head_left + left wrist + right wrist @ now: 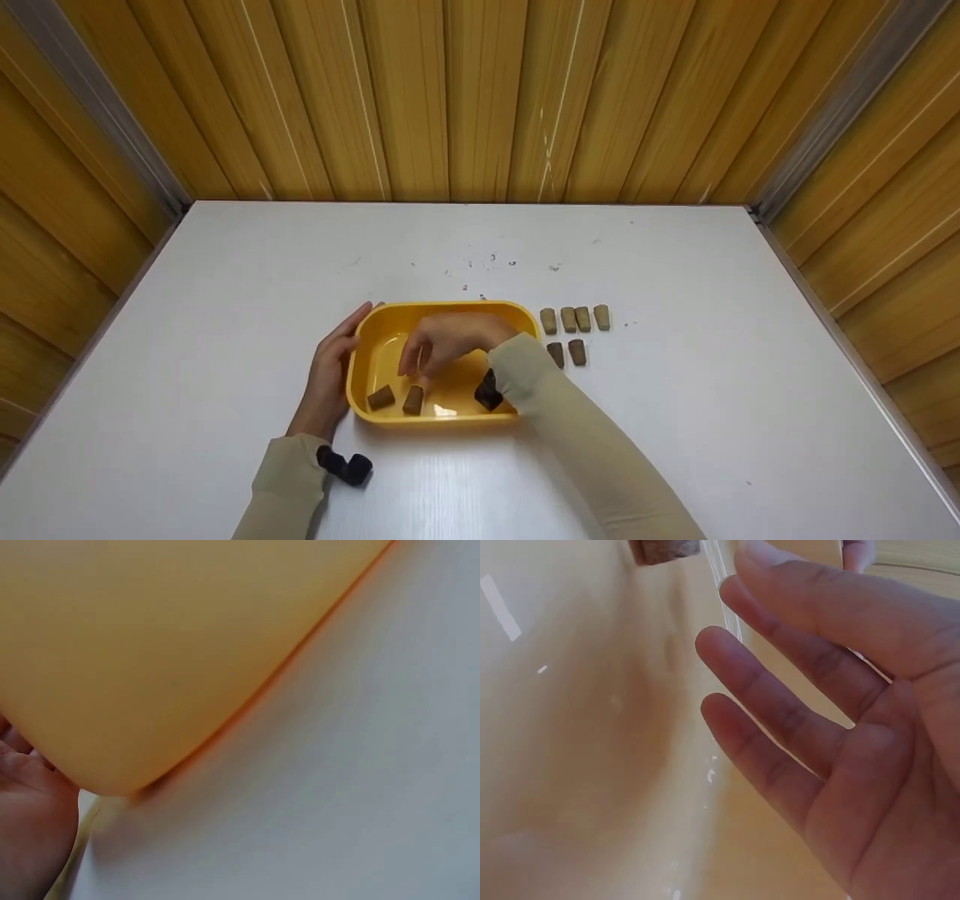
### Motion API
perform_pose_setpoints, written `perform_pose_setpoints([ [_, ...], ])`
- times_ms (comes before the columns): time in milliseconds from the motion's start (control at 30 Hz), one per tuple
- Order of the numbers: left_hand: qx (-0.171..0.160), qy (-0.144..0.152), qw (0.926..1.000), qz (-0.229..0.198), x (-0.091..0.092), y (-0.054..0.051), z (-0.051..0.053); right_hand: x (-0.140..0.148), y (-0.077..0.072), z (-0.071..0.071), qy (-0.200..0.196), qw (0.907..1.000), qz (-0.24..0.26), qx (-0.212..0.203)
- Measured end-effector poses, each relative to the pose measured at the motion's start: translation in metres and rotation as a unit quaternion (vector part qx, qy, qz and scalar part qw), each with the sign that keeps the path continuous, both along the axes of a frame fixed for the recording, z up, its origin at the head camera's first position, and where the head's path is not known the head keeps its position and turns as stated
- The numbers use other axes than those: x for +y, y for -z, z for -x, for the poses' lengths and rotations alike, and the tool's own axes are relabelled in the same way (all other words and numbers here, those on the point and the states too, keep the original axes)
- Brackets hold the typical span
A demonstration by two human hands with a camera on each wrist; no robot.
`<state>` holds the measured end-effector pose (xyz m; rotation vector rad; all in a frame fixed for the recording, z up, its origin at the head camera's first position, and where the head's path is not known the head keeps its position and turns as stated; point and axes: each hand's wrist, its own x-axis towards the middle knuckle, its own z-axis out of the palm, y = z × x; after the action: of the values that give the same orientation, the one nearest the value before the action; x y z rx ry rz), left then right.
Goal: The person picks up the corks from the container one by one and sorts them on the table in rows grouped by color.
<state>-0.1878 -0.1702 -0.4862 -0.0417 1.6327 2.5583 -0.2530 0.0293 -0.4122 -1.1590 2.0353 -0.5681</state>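
A yellow plastic tray (435, 418) stands on the white table. My left hand (330, 371) rests along the tray's left side, fingers reaching around its far-left corner; the left wrist view shows part of the palm (37, 817) beside the tray wall (172, 682). My right hand (454, 339) is inside the tray, palm turned sideways, fingers loosely extended. Near its fingertips lies a brown cork stopper (413, 400), partly visible as a cork (667, 549) in the right wrist view. Another brown cork (381, 397) lies farther left. A clear shiny strip (720, 585) shows beside the fingertips; its kind is unclear.
Right of the tray, several light corks (568, 319) stand in a row. Two darker corks (577, 352) sit nearer, one partly behind the sleeve. Dark specks (493, 257) dot the table behind the tray. Wood-patterned walls (480, 105) enclose the table.
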Motion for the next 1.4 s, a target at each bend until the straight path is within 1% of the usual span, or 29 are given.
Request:
perform_pose_setpoints([
  [233,0.007,0.006,0.9998,0.018,-0.001,0.000,0.000,-0.006,0.007,-0.005,0.005,0.9995,-0.021,-0.021],
  [433,0.005,0.009,0.9999,0.009,-0.002,0.000,0.000,-0.010,0.011,-0.007,0.001,0.9992,-0.027,-0.030],
  [500,0.006,0.011,0.9999,0.007,-0.002,0.000,0.000,-0.010,0.012,-0.007,0.005,0.9989,-0.030,-0.035],
  [633,0.004,0.009,0.9999,0.005,-0.002,0.000,0.000,-0.010,0.013,-0.008,0.012,0.9983,-0.030,-0.048],
  [767,0.007,0.011,0.9999,0.008,-0.001,0.000,-0.001,-0.009,0.012,-0.009,0.006,0.9985,-0.028,-0.046],
  [900,0.009,0.012,0.9998,0.014,-0.001,0.001,-0.001,-0.009,0.013,-0.009,0.000,0.9981,-0.022,-0.058],
  [1000,0.009,0.010,0.9998,0.014,-0.001,0.001,-0.001,-0.008,0.013,-0.007,0.004,0.9976,-0.021,-0.066],
  [1133,0.010,0.009,0.9999,0.009,-0.001,0.000,-0.001,-0.004,0.013,-0.004,0.011,0.9976,-0.019,-0.065],
  [1267,0.006,0.007,0.9999,0.007,-0.001,0.000,0.000,-0.001,0.013,-0.003,0.017,0.9974,-0.003,-0.069],
  [1400,0.003,0.006,1.0000,0.004,-0.001,-0.001,-0.001,0.004,0.010,-0.002,0.025,0.9985,0.011,-0.048],
])
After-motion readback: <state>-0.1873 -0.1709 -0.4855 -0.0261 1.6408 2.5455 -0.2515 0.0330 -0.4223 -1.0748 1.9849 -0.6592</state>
